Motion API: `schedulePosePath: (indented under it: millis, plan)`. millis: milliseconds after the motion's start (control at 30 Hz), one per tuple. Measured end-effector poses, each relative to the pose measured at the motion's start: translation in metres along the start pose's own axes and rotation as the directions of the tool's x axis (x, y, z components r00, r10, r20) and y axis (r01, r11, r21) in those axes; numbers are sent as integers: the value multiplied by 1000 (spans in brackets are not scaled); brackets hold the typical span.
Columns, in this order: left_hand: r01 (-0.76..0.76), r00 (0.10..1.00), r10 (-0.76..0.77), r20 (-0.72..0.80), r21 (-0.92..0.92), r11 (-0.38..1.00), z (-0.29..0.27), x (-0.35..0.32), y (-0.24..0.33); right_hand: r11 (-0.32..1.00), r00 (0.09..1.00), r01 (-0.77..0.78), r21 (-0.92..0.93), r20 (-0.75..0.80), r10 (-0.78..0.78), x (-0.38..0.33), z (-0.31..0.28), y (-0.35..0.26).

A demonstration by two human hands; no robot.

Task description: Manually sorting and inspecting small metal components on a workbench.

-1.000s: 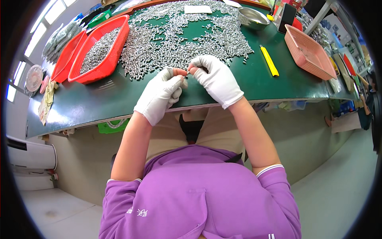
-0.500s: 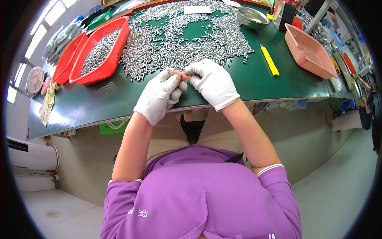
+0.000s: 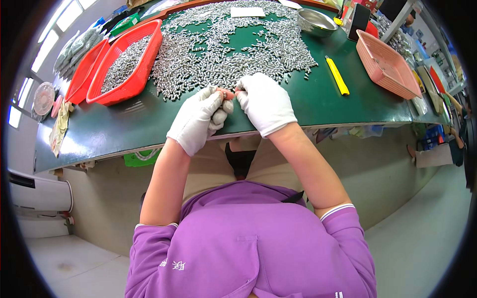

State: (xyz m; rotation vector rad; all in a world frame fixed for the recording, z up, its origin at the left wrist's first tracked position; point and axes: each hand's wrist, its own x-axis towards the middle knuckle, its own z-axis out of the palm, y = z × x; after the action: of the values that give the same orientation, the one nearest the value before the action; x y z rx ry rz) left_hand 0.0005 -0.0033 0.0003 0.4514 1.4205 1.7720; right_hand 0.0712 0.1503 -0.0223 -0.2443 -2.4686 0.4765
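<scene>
My left hand [image 3: 198, 116], in a white glove with bare fingertips, pinches a small silvery metal part [image 3: 225, 95] between thumb and forefinger. Close to its right side, my right hand [image 3: 267, 104], gloved the same way, has its fingers pressed together; whatever they grip, if anything, is hidden. Both hands hover over the near edge of the green table [image 3: 318, 107]. Just beyond them spreads a wide layer of small silvery metal parts [image 3: 198, 67], apparently of the same sort.
At left, a red plastic basket [image 3: 157, 42] holds many metal parts, beside another red basket [image 3: 79, 82]. To the right lie a yellow utility knife [image 3: 338, 77] and a pink basket [image 3: 387, 82]. A metal bowl [image 3: 316, 22] and a phone [image 3: 357, 22] stand farther back.
My right hand's fingertips have drawn slightly to the right, away from the left fingertips. The left hand stays almost still, keeping its pinch, with the metal part showing more clearly.
</scene>
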Motion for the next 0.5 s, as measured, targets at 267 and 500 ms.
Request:
schedulePosePath:
  millis: [267,500]
  plan:
    - [18,998,-19,54,23,1000,-4,-1,0,923,990,-130,362,97,101,2,-9,7]
    - [31,999,-31,13,-20,999,3,0,5,579,957,-279,766,269,106,2,-18,-2]
